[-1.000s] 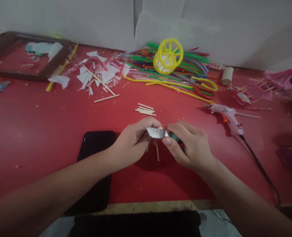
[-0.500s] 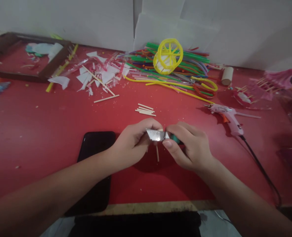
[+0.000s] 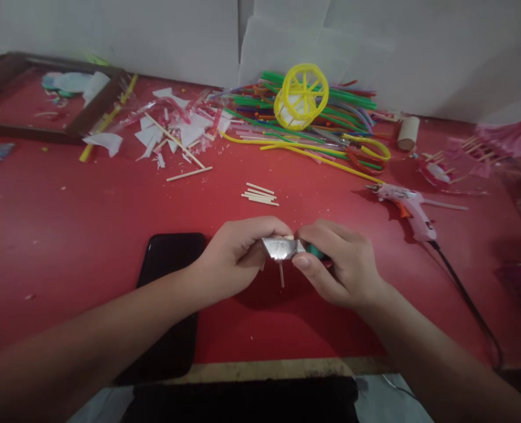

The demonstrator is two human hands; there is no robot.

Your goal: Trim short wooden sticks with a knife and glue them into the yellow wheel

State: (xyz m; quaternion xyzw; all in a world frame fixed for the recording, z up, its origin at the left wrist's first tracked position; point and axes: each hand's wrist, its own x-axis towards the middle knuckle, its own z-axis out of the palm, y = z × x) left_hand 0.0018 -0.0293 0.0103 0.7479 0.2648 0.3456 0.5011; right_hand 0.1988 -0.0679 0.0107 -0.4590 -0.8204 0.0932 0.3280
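Note:
My right hand (image 3: pixel 339 264) is closed round the green handle of a small knife, and its silver blade (image 3: pixel 279 248) points left. My left hand (image 3: pixel 236 255) is closed too, its fingertips pressing on the top of the blade and pinching a thin wooden stick (image 3: pixel 281 274) that lies on the red table (image 3: pixel 66 235) under the blade. Both hands meet low over the table's middle. A small pile of cut stick pieces (image 3: pixel 260 195) lies just beyond them.
A black phone (image 3: pixel 172 294) lies under my left forearm. A pink glue gun (image 3: pixel 407 207) with a black cord sits to the right. Coloured straws and a yellow wheel (image 3: pixel 301 97) lie at the back, paper scraps (image 3: pixel 172 129) and a wooden frame (image 3: pixel 44 94) at the back left.
The blade has tipped flatter and lower onto the stick, and less of the stick shows below it. Both hands stay in place.

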